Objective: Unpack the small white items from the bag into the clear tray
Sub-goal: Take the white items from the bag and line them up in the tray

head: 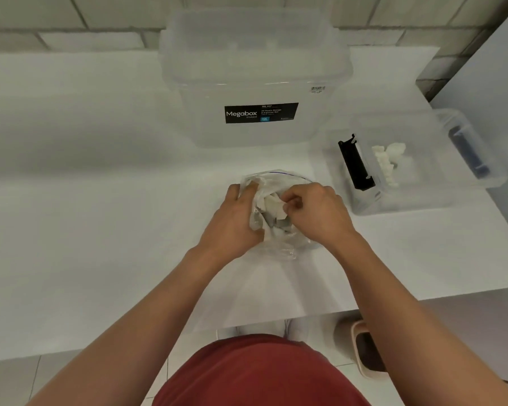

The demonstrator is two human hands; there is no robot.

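A clear zip bag (276, 183) with a blue seal line lies crumpled on the white table, holding pale and grey items. My left hand (232, 221) grips the bag's left side. My right hand (314, 212) reaches into the bag's mouth, its fingers curled and pinching a small white item (273, 205). To the right stands the clear tray (440, 197) with black clip handles; several small white items (386, 159) lie inside it.
A large clear lidded storage box (255, 83) with a black label stands at the back of the table. The table's front edge runs just before my body. A beige slipper (361, 350) lies on the tiled floor below.
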